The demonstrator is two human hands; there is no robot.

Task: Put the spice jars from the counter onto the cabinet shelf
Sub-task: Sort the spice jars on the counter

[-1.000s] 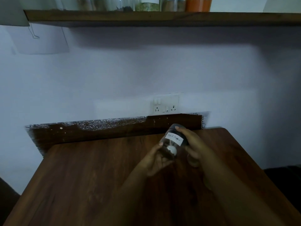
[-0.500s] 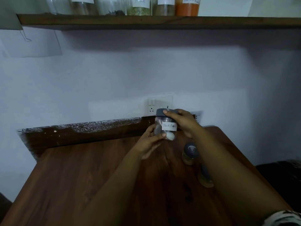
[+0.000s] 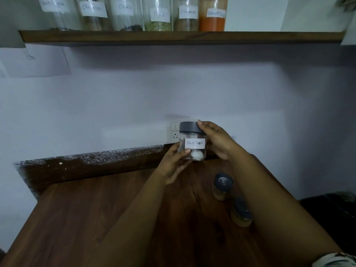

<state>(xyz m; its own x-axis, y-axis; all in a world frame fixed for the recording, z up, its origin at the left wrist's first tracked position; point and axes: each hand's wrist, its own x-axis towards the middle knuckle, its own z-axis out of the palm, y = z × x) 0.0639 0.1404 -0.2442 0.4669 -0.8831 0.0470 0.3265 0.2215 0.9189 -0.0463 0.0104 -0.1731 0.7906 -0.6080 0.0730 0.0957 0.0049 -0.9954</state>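
A clear jar with a grey lid and a white "Black Pepper" label is held upright above the back of the wooden counter. My left hand grips its lower left side. My right hand wraps its right side, the thumb resting on the lid. Two small grey-capped spice jars stand on the counter under my right forearm, one nearer the wall and one closer to me. The wooden shelf runs across the top and carries several labelled jars.
A white switch and socket plate sits on the wall just behind the held jar. A dark backsplash strip edges the counter's back. The shelf's right part holds no jars. A dark object lies right of the counter.
Both hands have lifted the Black Pepper jar from low over the counter, turned it upright and raised it in front of the socket. The view has tilted up, showing more of the shelf.
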